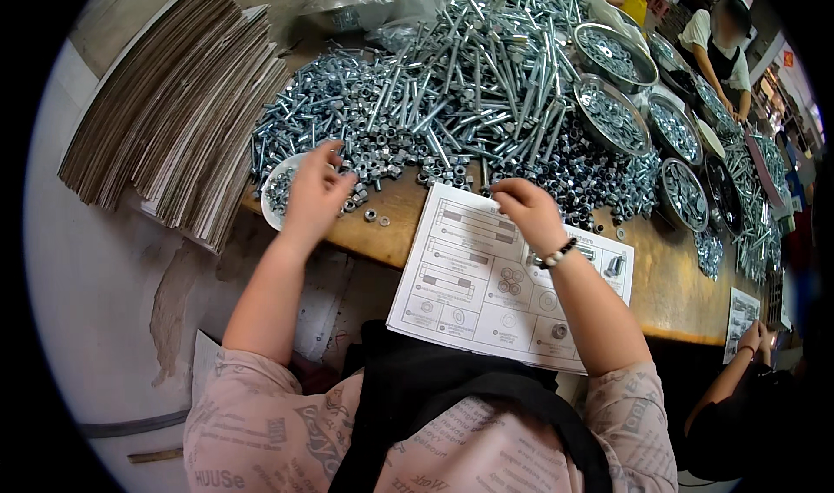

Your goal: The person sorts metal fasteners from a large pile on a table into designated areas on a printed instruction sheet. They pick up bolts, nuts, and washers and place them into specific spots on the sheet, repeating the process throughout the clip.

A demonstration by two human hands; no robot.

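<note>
My left hand hovers over a small white bowl of nuts at the table's near edge, fingers spread and reaching into loose hex nuts. My right hand, with a bead bracelet on the wrist, rests above a printed sheet with part diagrams; its fingers are curled at the edge of the nut pile, and I cannot tell if they pinch anything. A big heap of long silver bolts and nuts covers the wooden table behind both hands.
Stacked flat cardboard lies at the left. Several round metal trays of hardware line the right side. A person in a white shirt works at the far right; another person's hand shows at the lower right.
</note>
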